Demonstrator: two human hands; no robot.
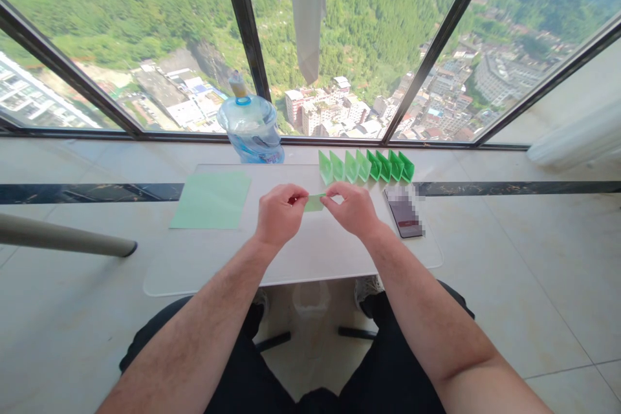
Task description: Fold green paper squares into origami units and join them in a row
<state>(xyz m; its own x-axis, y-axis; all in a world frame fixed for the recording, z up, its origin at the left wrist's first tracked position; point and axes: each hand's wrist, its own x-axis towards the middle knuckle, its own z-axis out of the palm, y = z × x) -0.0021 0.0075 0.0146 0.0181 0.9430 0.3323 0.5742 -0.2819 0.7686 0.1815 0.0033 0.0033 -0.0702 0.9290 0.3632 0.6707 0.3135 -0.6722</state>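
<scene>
Between my hands, above the middle of the low white table [310,259], is a small piece of folded light green paper [314,204]. My left hand [280,215] pinches its left end, and my right hand [352,207] pinches the right end. The fingertips hide both ends of the paper. To the left on the table lies a flat stack or sheet of light green paper [211,200]. Behind my right hand stands a row of several folded paper pieces [365,167], pale green at the left and darker green at the right.
A phone [405,212] lies on the table's right side. A large clear water bottle [252,126] stands behind the table by the window frame [334,141]. At the left a grey pole [68,236] reaches over the tiled floor. My legs are under the table's front edge.
</scene>
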